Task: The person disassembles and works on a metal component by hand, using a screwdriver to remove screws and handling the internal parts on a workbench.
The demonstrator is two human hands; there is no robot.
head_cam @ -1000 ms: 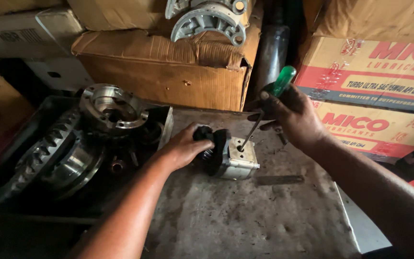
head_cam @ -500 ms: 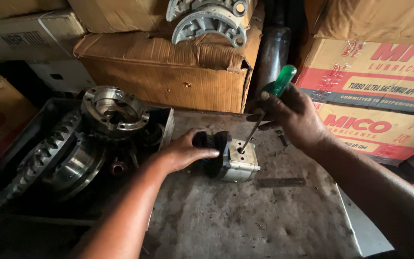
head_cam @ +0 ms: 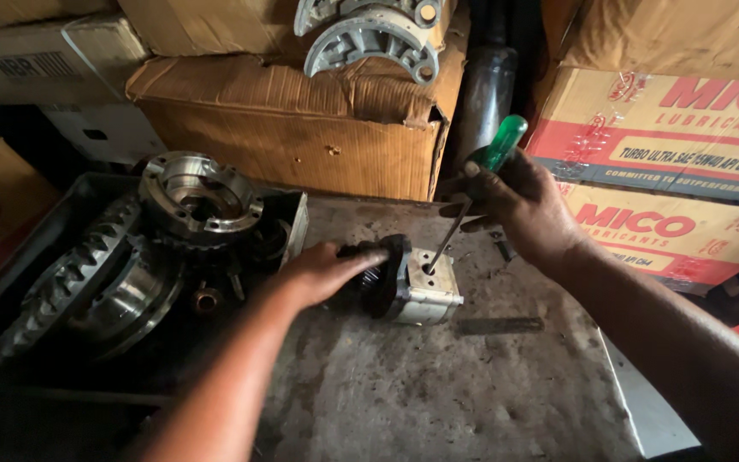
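The left hand (head_cam: 322,272) lies on the dark left end of a small metal pump (head_cam: 408,287), which sits on its side near the middle of the grimy grey desk (head_cam: 438,402); its grip is pressed around that dark end, fingers curled over the top. The right hand (head_cam: 519,205) is above and to the right of the pump, its grip pinched shut on a screwdriver (head_cam: 472,192) with a green handle. The thin shaft slants down and to the left, and its tip meets the top face of the pump's pale silver block. A flat dark metal strip (head_cam: 499,326) lies on the desk just right of the pump. To the left, a shallow dark tray (head_cam: 297,214) holds a large toothed ring gear (head_cam: 62,287) and a round steel housing (head_cam: 200,195) with bolt holes around its rim. At the far side stands a worn brown cardboard box (head_cam: 301,141) with curved grey metal castings (head_cam: 374,38) on top. On the far right are stacked cartons (head_cam: 686,171) printed in red and white.
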